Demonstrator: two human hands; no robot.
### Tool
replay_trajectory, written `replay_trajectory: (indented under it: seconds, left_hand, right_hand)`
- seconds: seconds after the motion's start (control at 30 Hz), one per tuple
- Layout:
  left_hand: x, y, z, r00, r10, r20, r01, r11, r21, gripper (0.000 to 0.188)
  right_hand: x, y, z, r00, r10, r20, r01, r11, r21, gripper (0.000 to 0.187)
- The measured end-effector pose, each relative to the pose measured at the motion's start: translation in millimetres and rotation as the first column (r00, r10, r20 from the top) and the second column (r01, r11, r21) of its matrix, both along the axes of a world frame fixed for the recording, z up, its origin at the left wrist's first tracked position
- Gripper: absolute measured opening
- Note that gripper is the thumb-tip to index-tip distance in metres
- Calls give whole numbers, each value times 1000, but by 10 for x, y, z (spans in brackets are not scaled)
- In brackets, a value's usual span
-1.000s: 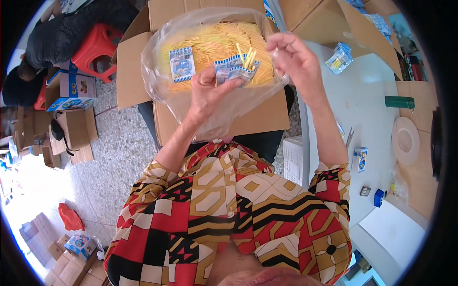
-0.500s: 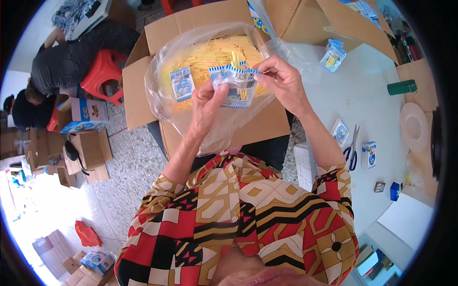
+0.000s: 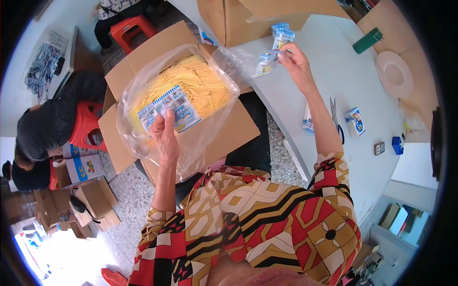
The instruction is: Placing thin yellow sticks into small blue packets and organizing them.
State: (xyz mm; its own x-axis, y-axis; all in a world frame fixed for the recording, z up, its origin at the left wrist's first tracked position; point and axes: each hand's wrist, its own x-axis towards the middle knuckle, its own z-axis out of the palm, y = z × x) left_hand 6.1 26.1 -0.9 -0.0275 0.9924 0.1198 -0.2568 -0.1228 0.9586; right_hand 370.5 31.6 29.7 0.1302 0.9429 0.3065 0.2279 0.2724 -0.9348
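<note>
My left hand (image 3: 164, 136) is closed on small flat printed packets, blue, white and clear. The front packet (image 3: 177, 109) overlaps another packet (image 3: 147, 116). They are above a large heap of thin yellow sticks (image 3: 205, 81) inside a clear plastic bag (image 3: 129, 121), which lines an open cardboard box (image 3: 226, 136). Out to the right over the table, my right hand (image 3: 298, 66) pinches the edge of a packet (image 3: 265, 66) with yellow in it. Just beyond that one lies a pile of similar packets (image 3: 283, 33).
On the pale table (image 3: 329, 66) are scissors (image 3: 335, 114), a small blue-and-white box (image 3: 354, 121), a green bottle (image 3: 368, 41) and a round disc (image 3: 394, 74). A big carton (image 3: 267, 24) stands at the back. Left, a person in dark clothes (image 3: 52, 114) bends beside a red stool (image 3: 87, 126).
My right hand has left the yellow sticks and carried a packet right, over the table by the pile. My left hand keeps hold of packets above the box. The whole view has turned.
</note>
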Motion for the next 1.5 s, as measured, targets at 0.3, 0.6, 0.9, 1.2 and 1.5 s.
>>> replay_trajectory:
  seconds: [0.3, 0.6, 0.9, 1.2, 1.5]
  left_hand:
    - [25, -11, 56, 993, -74, -96, 76, 997, 21, 21]
    - [35, 11, 92, 982, -57, -178, 56, 998, -11, 19]
    - [179, -24, 165, 979, -185, -80, 183, 982, -35, 16]
    - [79, -152, 210, 971, -221, -92, 224, 974, 25, 14]
    - [-12, -153, 213, 896, -142, -421, 192, 978, 80, 8]
  right_hand:
    - [934, 317, -572, 971, -232, -57, 229, 972, -53, 12]
    - [1120, 579, -872, 764, -591, 259, 528, 804, 275, 19]
    - [-703, 156, -11, 983, 56, 177, -59, 998, 12, 21]
    - [-1626, 71, 493, 815, 532, 231, -478, 841, -253, 20]
    - [-1736, 38, 469, 815, 358, 456, -384, 923, -39, 15]
